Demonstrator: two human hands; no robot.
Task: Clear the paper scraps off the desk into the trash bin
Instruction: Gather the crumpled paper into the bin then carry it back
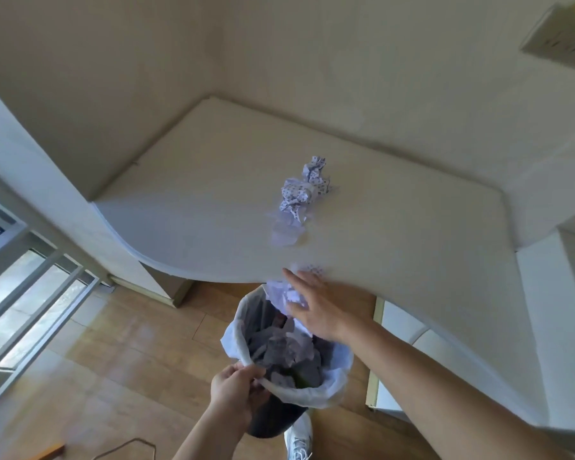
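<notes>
Our right hand [312, 307], fingers spread flat, covers white paper scraps [287, 295] at the desk [412, 227] edge. Our left hand [236, 390] pinches the trash bin [269, 423] liner.

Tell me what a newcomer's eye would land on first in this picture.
First, the right hand at the desk's near edge, sweeping white paper scraps over it into the trash bin, which the left hand holds by its white liner just below. Next, the crumpled dotted paper lying mid-desk, with a flat white scrap just in front of it.
</notes>
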